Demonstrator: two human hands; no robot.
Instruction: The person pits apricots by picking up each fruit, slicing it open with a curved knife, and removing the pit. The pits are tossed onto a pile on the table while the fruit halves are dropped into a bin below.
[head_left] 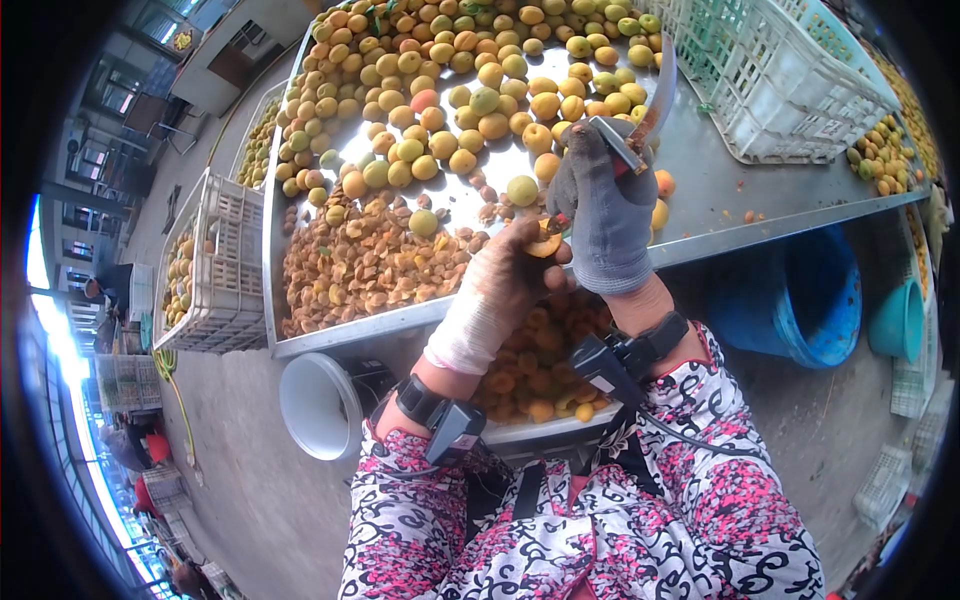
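Observation:
My left hand (500, 285), wrapped in white cloth at the palm and wrist, holds a cut orange apricot half (545, 240) between its fingertips. My right hand (605, 205), in a grey glove, is closed around a knife (657, 105) whose curved blade points up and away. Both hands meet above the near edge of the metal table (690, 240). Whole apricots (430, 100) cover the table beyond them, and a heap of brown pits (360, 265) lies to the left. Below my hands, a container of orange apricot halves (540, 370) is partly hidden by my wrists.
A white crate (770, 90) stands on the table's right. Crated fruit (180, 280) is at the left. A white bucket (318, 405) and a large blue tub (800, 300) sit below the table edge. People are in the far left background.

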